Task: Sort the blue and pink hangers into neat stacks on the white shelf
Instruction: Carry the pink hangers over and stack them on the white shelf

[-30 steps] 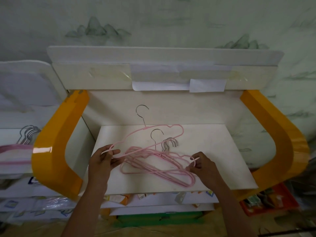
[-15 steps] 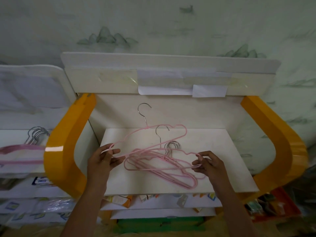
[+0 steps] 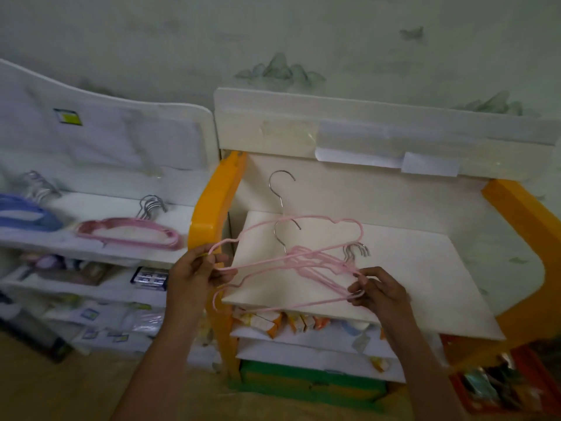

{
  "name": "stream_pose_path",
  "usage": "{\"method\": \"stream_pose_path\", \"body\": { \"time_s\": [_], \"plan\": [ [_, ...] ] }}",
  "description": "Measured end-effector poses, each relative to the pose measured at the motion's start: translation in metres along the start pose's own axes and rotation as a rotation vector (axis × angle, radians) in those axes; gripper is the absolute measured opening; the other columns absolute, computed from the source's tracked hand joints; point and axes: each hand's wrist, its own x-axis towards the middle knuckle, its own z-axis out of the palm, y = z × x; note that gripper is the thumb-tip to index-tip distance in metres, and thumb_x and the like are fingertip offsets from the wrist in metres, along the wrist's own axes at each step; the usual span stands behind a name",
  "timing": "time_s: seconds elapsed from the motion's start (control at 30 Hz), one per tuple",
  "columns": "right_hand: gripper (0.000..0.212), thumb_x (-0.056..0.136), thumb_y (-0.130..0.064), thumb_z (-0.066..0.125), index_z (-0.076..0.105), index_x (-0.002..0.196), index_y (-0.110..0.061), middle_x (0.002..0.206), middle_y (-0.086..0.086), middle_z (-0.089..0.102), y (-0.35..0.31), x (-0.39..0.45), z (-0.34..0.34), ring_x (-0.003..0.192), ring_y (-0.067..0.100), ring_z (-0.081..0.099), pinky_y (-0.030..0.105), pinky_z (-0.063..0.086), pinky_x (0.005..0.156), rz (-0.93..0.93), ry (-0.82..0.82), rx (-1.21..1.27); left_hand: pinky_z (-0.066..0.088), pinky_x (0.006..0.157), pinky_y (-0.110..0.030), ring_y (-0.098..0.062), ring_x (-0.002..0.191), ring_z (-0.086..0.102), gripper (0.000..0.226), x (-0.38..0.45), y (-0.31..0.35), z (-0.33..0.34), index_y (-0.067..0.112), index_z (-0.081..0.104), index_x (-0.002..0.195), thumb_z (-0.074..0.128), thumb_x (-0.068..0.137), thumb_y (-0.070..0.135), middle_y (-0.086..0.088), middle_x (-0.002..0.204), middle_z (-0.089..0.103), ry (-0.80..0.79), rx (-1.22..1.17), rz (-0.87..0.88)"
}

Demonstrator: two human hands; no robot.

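Several pink wire hangers [image 3: 306, 259] with metal hooks are lifted over the cream shelf board [image 3: 419, 268] of the orange-sided rack. My left hand [image 3: 194, 271] pinches their left ends by the rack's left post. My right hand [image 3: 376, 291] pinches the right ends above the board's front edge. On the white shelf [image 3: 100, 247] to the left lie a stack of pink hangers [image 3: 127, 233] and, at the far left edge, a stack of blue hangers [image 3: 24, 215].
Orange side frames [image 3: 212, 208] flank the rack, the right one [image 3: 522, 214] sloping down. Small boxes [image 3: 273, 320] sit on the rack's lower shelf. Packets fill the lower levels of the white shelf. A red crate [image 3: 501, 387] stands at bottom right.
The view has swung left, bringing the white shelf with its pink and blue stacks into sight. Both hands have raised the pink hangers and carried them leftward toward the rack's left post.
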Motion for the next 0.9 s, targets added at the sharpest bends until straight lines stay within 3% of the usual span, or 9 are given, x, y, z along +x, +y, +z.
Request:
{"method": "stream_pose_path", "body": {
  "time_s": [0.13, 0.23, 0.4, 0.5, 0.63, 0.9],
  "plan": [
    [0.021, 0.086, -0.019, 0.062, 0.062, 0.097, -0.001, 0.077, 0.021, 0.069, -0.003, -0.03, 0.039, 0.063, 0.033, 0.069, 0.036, 0.059, 0.059, 0.0, -0.026, 0.011, 0.061, 0.067, -0.034, -0.031, 0.076, 0.069, 0.023, -0.024, 0.014, -0.055, -0.001, 0.062, 0.117, 0.047, 0.1, 0.001, -0.018, 0.091, 0.071, 0.055, -0.009, 0.039],
    [0.02, 0.086, -0.029, 0.065, 0.067, 0.094, -0.012, 0.083, 0.02, 0.071, -0.008, -0.056, 0.069, 0.07, 0.037, 0.07, 0.039, 0.058, 0.062, -0.026, -0.064, -0.029, 0.061, 0.068, -0.033, -0.028, 0.076, 0.07, 0.022, -0.042, 0.026, -0.094, -0.004, 0.061, 0.115, 0.047, 0.099, -0.002, -0.021, 0.093, 0.069, 0.089, -0.028, 0.05],
    [0.01, 0.096, -0.01, 0.059, 0.066, 0.098, -0.004, 0.084, 0.02, 0.07, -0.015, -0.092, 0.13, 0.072, 0.032, 0.07, 0.034, 0.059, 0.064, -0.072, -0.112, -0.026, 0.061, 0.066, -0.032, -0.029, 0.07, 0.072, 0.019, -0.07, 0.045, -0.165, 0.004, 0.065, 0.104, 0.047, 0.099, -0.001, -0.009, 0.085, 0.074, 0.179, -0.051, 0.063],
    [0.01, 0.097, -0.01, 0.058, 0.066, 0.097, -0.005, 0.082, 0.017, 0.071, -0.012, -0.102, 0.171, 0.074, 0.034, 0.071, 0.038, 0.06, 0.067, -0.055, -0.16, -0.032, 0.061, 0.072, -0.034, -0.031, 0.077, 0.073, 0.02, -0.085, 0.052, -0.213, -0.004, 0.061, 0.114, 0.048, 0.099, 0.002, -0.02, 0.098, 0.07, 0.254, -0.033, 0.068],
    [0.01, 0.097, -0.012, 0.058, 0.067, 0.096, -0.007, 0.083, 0.018, 0.071, -0.009, -0.109, 0.224, 0.075, 0.038, 0.072, 0.04, 0.06, 0.067, -0.054, -0.234, -0.01, 0.059, 0.064, -0.025, -0.036, 0.088, 0.07, 0.023, -0.102, 0.062, -0.269, -0.003, 0.061, 0.118, 0.05, 0.1, 0.008, -0.027, 0.107, 0.067, 0.366, 0.008, 0.069],
    [0.013, 0.097, -0.011, 0.057, 0.061, 0.102, 0.0, 0.086, 0.02, 0.069, -0.007, -0.087, 0.321, 0.071, 0.036, 0.071, 0.041, 0.062, 0.068, -0.001, -0.359, 0.023, 0.059, 0.065, -0.021, -0.017, 0.077, 0.073, 0.022, -0.108, 0.073, -0.332, 0.003, 0.064, 0.115, 0.052, 0.099, 0.011, -0.019, 0.101, 0.069, 0.571, 0.036, 0.142]
  ]
}}
